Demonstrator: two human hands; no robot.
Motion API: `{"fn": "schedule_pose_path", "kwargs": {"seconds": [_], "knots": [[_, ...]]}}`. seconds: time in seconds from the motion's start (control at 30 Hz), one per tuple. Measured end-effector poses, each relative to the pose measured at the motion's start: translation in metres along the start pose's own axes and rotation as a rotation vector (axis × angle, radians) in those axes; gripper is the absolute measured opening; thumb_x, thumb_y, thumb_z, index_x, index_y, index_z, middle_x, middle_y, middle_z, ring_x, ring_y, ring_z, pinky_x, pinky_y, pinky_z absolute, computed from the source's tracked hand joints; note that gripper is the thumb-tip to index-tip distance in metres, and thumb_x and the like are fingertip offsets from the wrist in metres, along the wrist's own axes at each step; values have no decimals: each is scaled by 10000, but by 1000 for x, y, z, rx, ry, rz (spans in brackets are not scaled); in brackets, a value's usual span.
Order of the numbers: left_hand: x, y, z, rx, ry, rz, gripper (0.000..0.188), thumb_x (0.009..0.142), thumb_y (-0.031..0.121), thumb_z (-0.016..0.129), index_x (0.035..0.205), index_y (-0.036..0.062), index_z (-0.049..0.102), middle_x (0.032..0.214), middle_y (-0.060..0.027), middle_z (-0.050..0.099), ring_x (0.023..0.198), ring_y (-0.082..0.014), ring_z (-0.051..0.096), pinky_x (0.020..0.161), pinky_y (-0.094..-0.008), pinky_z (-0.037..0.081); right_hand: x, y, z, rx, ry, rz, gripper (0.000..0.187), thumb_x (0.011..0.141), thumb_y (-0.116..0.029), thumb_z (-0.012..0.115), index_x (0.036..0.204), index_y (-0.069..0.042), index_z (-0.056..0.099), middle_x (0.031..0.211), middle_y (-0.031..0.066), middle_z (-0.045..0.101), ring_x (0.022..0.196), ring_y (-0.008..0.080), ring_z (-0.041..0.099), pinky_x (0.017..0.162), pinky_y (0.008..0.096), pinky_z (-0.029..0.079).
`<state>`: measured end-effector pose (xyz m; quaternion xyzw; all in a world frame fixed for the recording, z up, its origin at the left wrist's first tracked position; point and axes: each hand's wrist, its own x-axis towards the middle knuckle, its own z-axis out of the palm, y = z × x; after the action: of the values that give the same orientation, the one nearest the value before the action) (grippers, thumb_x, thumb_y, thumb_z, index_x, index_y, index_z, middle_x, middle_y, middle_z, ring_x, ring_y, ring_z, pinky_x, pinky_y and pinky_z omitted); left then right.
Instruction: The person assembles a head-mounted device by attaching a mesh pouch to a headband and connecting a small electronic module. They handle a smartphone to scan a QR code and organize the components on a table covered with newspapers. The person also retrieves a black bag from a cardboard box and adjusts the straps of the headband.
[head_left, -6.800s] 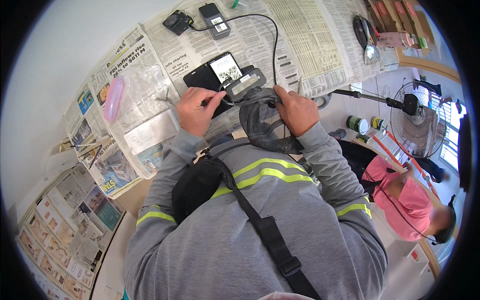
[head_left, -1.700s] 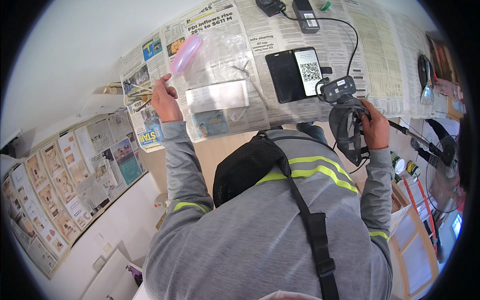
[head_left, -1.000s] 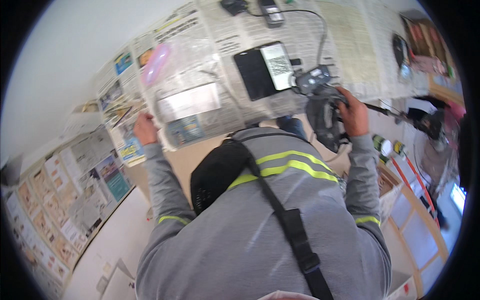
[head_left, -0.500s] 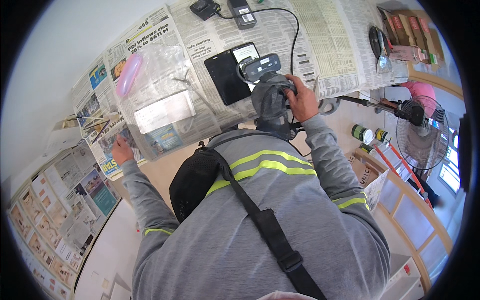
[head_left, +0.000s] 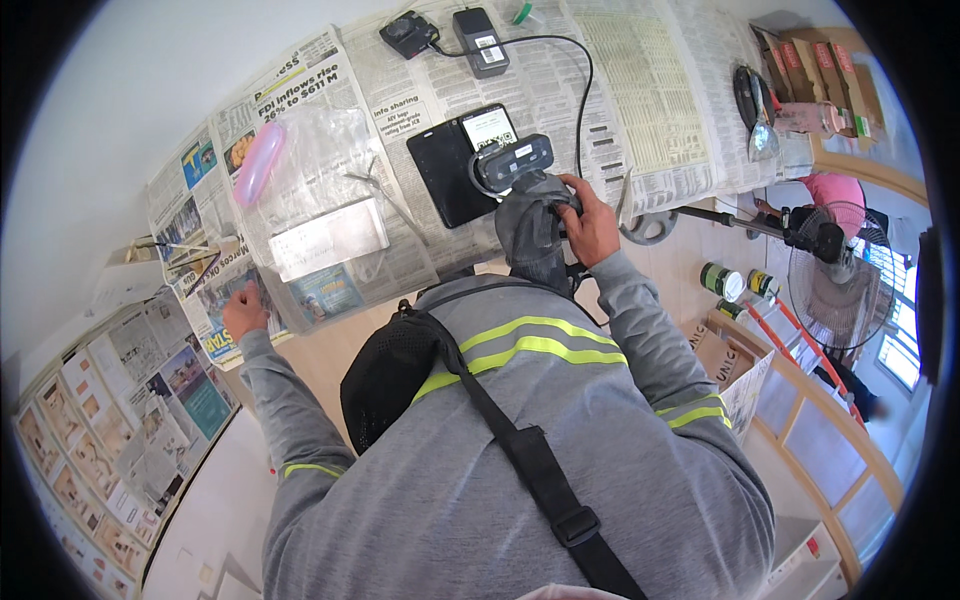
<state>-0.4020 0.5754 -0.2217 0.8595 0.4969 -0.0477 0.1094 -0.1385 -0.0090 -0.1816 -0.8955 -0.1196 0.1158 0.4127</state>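
Observation:
My right hand (head_left: 593, 222) is closed round a dark grey fabric strap or cover (head_left: 535, 215) at the table's near edge. A black camera-like unit (head_left: 520, 160) with a round ring is fixed to its far end. That unit overlaps the lower part of a phone (head_left: 488, 125), whose lit screen shows a square code. The phone lies in an opened black folding case (head_left: 440, 175). My left hand (head_left: 243, 310) rests by the newspaper's near left corner with its fingers curled; whatever may be in them is hidden.
Newspaper (head_left: 650, 90) under clear plastic covers the table. On it lie a pink oblong case (head_left: 260, 163), a white paper slip (head_left: 330, 238), a black box-shaped device (head_left: 480, 42) and a cable (head_left: 590, 70). To the right stand a fan (head_left: 840, 275), paint cans (head_left: 722, 281) and a person in pink (head_left: 835, 195).
The view has shifted a little. My right hand has drawn the strap and its black unit slightly toward me, uncovering more of the phone screen. My left hand has barely moved.

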Motion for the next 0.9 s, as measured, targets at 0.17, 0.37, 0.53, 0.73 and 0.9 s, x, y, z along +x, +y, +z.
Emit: {"fn": "schedule_pose_path", "kwargs": {"seconds": [0.17,0.37,0.53,0.73,0.9], "knots": [[-6,33,-9,15,-214,-154,633,940,626,597,899,15,760,827,-196,754,788,-382,740,777,-474,569,-4,-1,-3,6,12,88,427,926,-152,690,1340,-147,585,911,235,713,871,432,708,757,459,544],[23,2,20,194,72,60,459,934,486,608,983,57,764,983,-229,746,938,-425,718,753,-509,573,-2,12,13,191,0,-10,429,961,-37,594,1387,-86,575,1104,164,769,991,221,754,831,354,602],[56,-99,54,-25,-78,682,414,923,417,649,1120,60,725,1040,-168,762,879,-386,732,717,-506,590,12,-8,-1,-16,-160,183,457,918,-269,651,1350,-132,592,1117,244,705,1020,426,687,887,527,530],[20,6,20,191,-17,185,508,872,337,690,1286,43,688,1164,-242,727,1053,-422,699,911,-509,553,3,-15,-20,8,-23,4,418,935,-255,677,1328,-154,574,1012,207,720,962,433,687,830,506,536],[4,70,-18,151,34,232,354,938,383,684,999,47,776,921,-208,748,854,-420,711,772,-531,541,0,-20,-17,34,-23,0,428,948,-255,682,1343,-139,562,1063,197,722,988,430,684,847,501,535]]}}
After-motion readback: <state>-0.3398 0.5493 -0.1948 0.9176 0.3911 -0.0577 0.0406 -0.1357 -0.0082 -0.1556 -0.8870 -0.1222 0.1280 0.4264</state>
